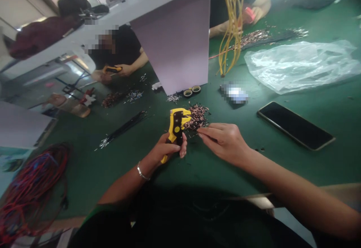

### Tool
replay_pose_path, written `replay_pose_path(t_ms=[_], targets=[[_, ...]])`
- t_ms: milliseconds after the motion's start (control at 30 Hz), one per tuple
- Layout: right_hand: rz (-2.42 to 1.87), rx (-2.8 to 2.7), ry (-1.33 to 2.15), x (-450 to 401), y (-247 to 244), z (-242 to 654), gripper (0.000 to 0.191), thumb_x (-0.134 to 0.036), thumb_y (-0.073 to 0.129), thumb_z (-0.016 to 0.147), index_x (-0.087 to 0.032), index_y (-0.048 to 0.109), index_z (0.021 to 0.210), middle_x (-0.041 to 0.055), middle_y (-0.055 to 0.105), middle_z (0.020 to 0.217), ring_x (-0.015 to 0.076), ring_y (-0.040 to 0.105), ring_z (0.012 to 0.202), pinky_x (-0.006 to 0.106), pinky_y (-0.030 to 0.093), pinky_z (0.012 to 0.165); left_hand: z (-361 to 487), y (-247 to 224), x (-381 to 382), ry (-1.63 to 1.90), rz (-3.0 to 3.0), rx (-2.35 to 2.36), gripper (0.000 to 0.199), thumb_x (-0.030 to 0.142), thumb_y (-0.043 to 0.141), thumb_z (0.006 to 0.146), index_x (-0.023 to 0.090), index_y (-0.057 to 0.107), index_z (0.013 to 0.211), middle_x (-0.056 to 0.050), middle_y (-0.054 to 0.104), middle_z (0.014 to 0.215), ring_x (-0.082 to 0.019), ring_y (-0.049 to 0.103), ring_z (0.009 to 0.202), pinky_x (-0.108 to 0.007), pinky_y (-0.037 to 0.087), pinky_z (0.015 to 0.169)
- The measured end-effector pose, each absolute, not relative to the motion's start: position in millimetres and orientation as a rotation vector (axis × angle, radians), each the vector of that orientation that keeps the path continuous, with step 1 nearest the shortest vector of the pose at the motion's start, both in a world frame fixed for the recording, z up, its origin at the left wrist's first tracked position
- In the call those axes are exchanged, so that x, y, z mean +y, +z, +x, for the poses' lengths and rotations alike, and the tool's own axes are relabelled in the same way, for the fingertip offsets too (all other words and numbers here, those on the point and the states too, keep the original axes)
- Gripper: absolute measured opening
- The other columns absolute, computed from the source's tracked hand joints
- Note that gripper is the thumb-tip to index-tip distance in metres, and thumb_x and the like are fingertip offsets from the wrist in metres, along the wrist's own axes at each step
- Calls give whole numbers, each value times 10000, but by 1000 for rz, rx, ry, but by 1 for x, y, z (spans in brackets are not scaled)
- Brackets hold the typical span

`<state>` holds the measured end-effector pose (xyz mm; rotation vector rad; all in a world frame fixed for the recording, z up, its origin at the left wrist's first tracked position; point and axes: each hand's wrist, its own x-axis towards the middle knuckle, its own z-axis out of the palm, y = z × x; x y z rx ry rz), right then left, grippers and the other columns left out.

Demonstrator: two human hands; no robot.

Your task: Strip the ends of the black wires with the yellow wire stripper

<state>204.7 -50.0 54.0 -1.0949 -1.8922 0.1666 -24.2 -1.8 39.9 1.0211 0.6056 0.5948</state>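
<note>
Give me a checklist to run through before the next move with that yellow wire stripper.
Yellow wire stripper gripped in the left hand: ok.
Stripper head beside the pile of short wires, not buried in it: ok.
Right hand holding a wire between its fingertips: cannot tell, the fingers hide any thin piece.
Left wrist free of jewellery: not ok, a metal bangle sits on it.
Smartphone apart from both hands: ok.
</note>
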Motion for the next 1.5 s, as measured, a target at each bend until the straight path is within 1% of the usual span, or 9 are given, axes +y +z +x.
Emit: replay_pose_path(t_ms=[100,267,367,600,767,967,1133,1367,1500], targets=[[-1138,-1815,233,-47,55,210,268,-198,537,954,-187,805,971,62,757,753,154,673,601,285,545,589,-25,45,1,552,977,540,410,192,724,601,96,657,993,-80,654,789,-181,582,630,-360,492,628],[-1146,-1734,277,-43,54,216,244,-211,558,955,-194,797,1004,61,764,803,166,701,679,306,577,652,-29,49,4,418,854,417,479,238,737,549,110,666,1004,-67,628,726,-194,574,603,-357,480,584],[-1096,-1722,342,-43,55,216,233,-199,567,954,-190,793,1009,58,766,824,161,708,699,299,584,675,-30,49,4,354,807,371,481,262,736,549,111,683,1002,-72,631,722,-195,576,591,-352,484,561],[-1100,-1677,448,-43,55,217,208,-217,602,931,-235,801,988,38,772,830,162,711,711,307,590,679,-32,49,4,230,775,310,454,318,762,519,139,696,931,-73,629,701,-194,565,553,-341,489,512],[-1080,-1695,448,-44,55,216,212,-218,596,936,-226,801,989,41,773,829,160,705,701,302,584,669,-33,50,3,236,777,317,445,305,753,532,130,699,937,-78,626,693,-193,567,546,-349,495,503],[-1082,-1717,461,-44,56,217,205,-205,594,939,-196,795,979,46,761,813,159,703,698,299,570,667,-31,53,2,258,810,317,401,318,763,582,127,706,931,-75,627,677,-187,572,531,-344,496,484],[-1079,-1718,449,-44,56,217,211,-218,590,943,-218,798,978,33,756,790,157,694,679,304,566,654,-32,50,0,304,847,328,341,334,748,636,136,704,910,-66,620,661,-172,558,493,-328,490,449],[-1075,-1725,451,-44,56,216,208,-203,595,940,-187,799,973,50,763,802,160,700,694,303,567,670,-34,48,-1,307,810,355,303,290,766,653,116,711,895,-68,646,646,-171,579,475,-318,511,444],[-1087,-1715,467,-44,56,217,208,-221,598,936,-209,803,967,39,762,797,157,697,682,302,564,660,-35,45,-2,331,802,354,263,277,757,696,110,703,892,-61,647,635,-160,576,461,-309,519,445]])
